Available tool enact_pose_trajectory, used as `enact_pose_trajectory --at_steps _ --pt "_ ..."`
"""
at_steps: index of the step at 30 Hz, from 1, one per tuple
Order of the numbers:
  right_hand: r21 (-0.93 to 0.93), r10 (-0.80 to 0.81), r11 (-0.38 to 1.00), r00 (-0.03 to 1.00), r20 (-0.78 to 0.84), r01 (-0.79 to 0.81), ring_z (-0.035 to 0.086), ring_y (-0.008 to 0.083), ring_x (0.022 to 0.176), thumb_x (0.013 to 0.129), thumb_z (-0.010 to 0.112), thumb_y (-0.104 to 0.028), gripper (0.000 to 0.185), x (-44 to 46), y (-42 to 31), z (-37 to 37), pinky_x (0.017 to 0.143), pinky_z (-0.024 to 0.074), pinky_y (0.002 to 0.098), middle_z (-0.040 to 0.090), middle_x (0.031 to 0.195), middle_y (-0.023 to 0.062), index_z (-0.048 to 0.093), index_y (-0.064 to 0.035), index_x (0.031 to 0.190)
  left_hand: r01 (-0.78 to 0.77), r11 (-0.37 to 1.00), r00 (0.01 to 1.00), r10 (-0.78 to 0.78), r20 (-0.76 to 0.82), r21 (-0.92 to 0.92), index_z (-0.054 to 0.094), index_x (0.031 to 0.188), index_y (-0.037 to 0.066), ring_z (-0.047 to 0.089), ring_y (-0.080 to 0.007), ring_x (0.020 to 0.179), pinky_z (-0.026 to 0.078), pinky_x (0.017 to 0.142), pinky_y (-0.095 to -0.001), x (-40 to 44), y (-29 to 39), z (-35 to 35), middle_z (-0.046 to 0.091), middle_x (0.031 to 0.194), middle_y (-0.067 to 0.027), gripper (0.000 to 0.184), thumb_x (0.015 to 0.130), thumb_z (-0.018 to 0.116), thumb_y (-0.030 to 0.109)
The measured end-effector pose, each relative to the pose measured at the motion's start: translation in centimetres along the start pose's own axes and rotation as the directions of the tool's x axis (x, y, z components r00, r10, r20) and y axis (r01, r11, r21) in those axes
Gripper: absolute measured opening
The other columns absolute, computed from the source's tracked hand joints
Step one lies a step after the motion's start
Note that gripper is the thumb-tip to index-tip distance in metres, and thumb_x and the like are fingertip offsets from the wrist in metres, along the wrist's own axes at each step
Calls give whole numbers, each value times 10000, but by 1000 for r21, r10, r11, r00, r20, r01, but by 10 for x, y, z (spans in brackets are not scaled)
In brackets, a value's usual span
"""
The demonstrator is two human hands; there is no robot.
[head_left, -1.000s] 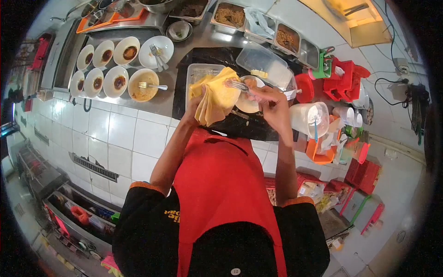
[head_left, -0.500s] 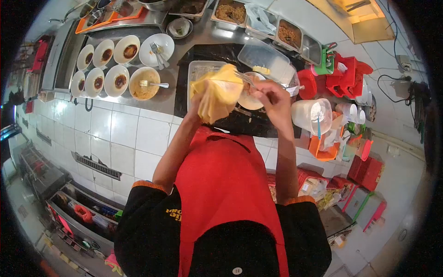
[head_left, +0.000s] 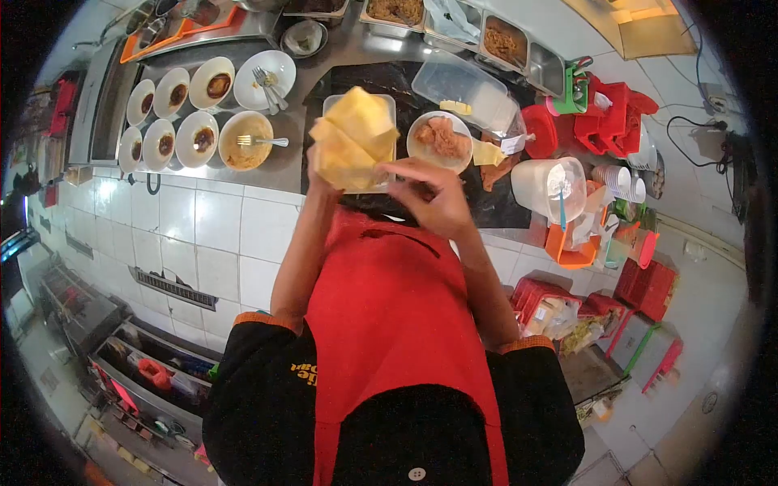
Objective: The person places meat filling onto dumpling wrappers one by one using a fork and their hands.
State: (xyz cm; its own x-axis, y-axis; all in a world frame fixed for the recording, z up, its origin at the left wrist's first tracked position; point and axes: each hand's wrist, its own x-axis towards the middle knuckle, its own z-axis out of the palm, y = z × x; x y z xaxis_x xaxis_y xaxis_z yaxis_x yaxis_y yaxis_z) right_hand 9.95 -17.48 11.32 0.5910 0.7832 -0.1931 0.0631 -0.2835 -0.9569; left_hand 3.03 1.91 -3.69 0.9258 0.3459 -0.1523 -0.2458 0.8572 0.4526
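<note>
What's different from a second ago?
The left hand, still holding the yellow sheets, has shifted them left, over the clear tub. The right hand has left the meat bowl for the sheets' edge; its fork can't be made out. The sauce bowls stayed put.

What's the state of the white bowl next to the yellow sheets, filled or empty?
Filled, at least partly: pinkish-brown food covers most of the white bowl's inside. Its depth: cannot tell.
</note>
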Motion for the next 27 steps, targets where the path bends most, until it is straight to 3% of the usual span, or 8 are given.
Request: enact_pose_trajectory --at_steps 2,4,6,10,12,14,16,27 --pt "22 -172 983 952 -255 183 597 72 798 865 648 -21 255 7 51 -19 684 470 230 698 923 15 692 -43 1116 -44 995 989 56 -134 92 461 1330 20 584 -310 1142 506 960 -452 0 15 -16 552 1292 -161 584 973 410 479" --pt "-111 186 964 908 -375 -243 680 179 763 853 635 -83 255 7 96 -47 669 525 329 719 872 125 713 -90 1096 -78 979 957 127 -259 191 466 1325 22 578 -304 1151 504 961 -454 -1 26 -23 552 1291 -161 581 969 418 478" --pt "-587 177 683 878 -444 -434 681 330 809 832 589 -74 285 11 114 -61 727 533 437 703 852 177 711 -80 1090 -44 997 970 26 -243 -69 481 1312 34 587 -302 1129 503 959 -449 -4 33 -22 567 1267 -150 540 973 423 450" --pt "-546 219 671 838 -501 -502 634 423 893 801 586 -93 206 31 130 -49 792 502 488 659 898 239 720 -52 952 9 992 984 -31 -175 -127 493 1298 46 592 -294 1115 509 945 -438 -9 30 -25 579 1248 -131 492 989 416 421" --pt "-531 14 702 754 -657 -475 633 425 894 780 591 -88 195 40 133 -34 782 500 504 655 936 223 680 -30 942 56 982 988 -81 -133 -180 498 1292 56 595 -291 1108 510 939 -432 -7 25 -19 583 1244 -121 496 996 399 442" --pt "-612 -45 662 793 -608 -432 621 439 916 780 590 -78 199 39 143 -35 779 500 514 642 982 229 618 4 960 79 974 986 -107 -125 -211 479 1319 54 576 -288 1142 499 958 -432 -9 22 -12 563 1279 -128 533 995 394 469" --pt "-602 246 649 877 -412 -465 613 450 941 787 600 -76 251 38 143 -44 785 501 521 639 988 243 581 50 1002 96 965 984 -129 -122 -244 460 1345 51 558 -286 1176 488 977 -432 -11 21 -14 543 1313 -134 571 994 389 495" --pt "-630 186 605 856 -482 -486 613 431 961 749 634 -49 150 50 142 -42 789 510 500 631 948 265 673 34 867 99 980 990 -115 -84 -170 448 1346 34 571 -320 1160 505 958 -463 -17 14 -31 547 1301 -158 523 1007 354 422"
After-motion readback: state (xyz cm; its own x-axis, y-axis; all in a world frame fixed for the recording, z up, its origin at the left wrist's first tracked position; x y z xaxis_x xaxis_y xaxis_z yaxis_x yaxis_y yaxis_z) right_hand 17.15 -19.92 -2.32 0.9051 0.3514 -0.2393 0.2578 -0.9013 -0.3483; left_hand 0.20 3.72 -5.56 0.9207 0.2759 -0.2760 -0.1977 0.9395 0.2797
